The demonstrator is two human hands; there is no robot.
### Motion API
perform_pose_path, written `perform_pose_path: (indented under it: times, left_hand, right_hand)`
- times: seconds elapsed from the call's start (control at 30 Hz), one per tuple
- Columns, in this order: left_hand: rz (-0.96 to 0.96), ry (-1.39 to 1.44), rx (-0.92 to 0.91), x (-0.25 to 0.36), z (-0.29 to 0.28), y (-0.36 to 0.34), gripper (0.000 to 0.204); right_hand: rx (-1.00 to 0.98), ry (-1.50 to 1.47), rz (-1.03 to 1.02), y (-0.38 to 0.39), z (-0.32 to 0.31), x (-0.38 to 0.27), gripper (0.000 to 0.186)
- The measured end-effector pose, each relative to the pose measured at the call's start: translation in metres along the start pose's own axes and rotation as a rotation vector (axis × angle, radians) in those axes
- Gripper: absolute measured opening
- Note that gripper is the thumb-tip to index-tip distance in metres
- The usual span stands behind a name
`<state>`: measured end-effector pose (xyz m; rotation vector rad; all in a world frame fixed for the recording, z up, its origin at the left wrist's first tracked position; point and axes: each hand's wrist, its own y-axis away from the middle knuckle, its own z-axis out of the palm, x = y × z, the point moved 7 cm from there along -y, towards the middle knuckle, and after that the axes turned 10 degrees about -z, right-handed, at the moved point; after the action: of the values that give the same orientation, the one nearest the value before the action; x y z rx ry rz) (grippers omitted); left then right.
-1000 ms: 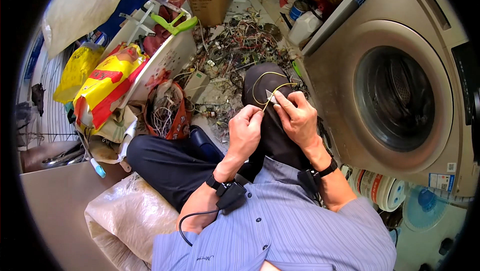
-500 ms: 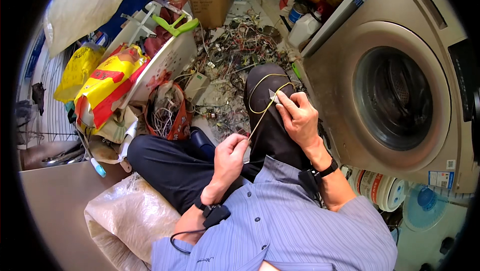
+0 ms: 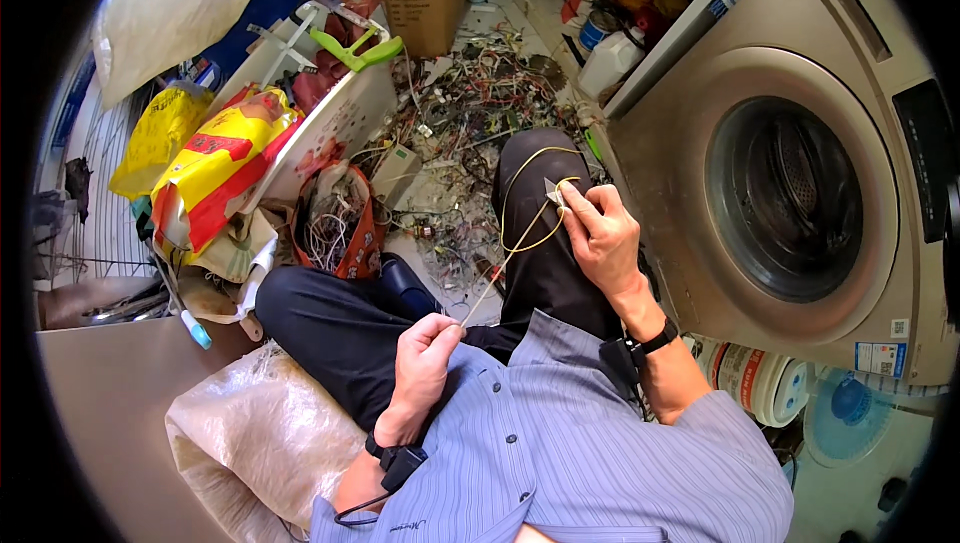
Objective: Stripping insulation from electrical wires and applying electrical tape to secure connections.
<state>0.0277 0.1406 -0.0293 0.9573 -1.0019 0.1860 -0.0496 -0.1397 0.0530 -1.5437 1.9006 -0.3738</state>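
Observation:
A thin yellow wire [image 3: 503, 268] runs taut from my left hand up to my right knee, and its slack part loops over the dark trouser leg. My left hand [image 3: 421, 367] is closed, pinching the pale end of the wire between thumb and fingers near my lap. My right hand [image 3: 606, 245] rests on the knee, thumb and fingers closed on a small pointed metal blade [image 3: 552, 195]. The wire passes against the blade under the fingertips. Whether the blade has a handle is hidden by the fingers.
Wire scraps [image 3: 470, 113] cover the floor ahead. On the left stand a red bag of wires [image 3: 368, 258] and a white basket [image 3: 330, 128] with a green-handled thing. A washing machine [image 3: 660, 143] is close on the right, a cardboard box [image 3: 425, 13] at the back.
My left hand has drawn back toward my lap and to the left, pulling the wire's end farther from the blade. The loop has shifted; my right hand stays nearly in place.

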Motion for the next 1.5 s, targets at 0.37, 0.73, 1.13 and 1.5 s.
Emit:
perform_pose_path:
  times: [0.37,0.73,1.13,1.5]
  left_hand:
    - [-0.083,0.124,0.113,-0.016,-0.041,0.026,0.011]
    - [0.041,0.296,-0.050,0.061,0.008,-0.012,0.014]
    - [0.072,0.328,-0.200,0.102,0.024,-0.030,0.016]
    - [0.183,0.184,-0.142,0.143,-0.005,-0.062,0.018]
  right_hand:
    - [0.032,-0.015,0.071,0.004,-0.003,0.012,0.030]
    - [0.036,-1.351,0.917,0.004,0.006,-0.019,0.034]
    - [-0.194,-1.630,0.853,-0.039,0.077,-0.081,0.018]
    - [-0.181,-1.540,0.737,-0.090,0.098,-0.072,0.015]
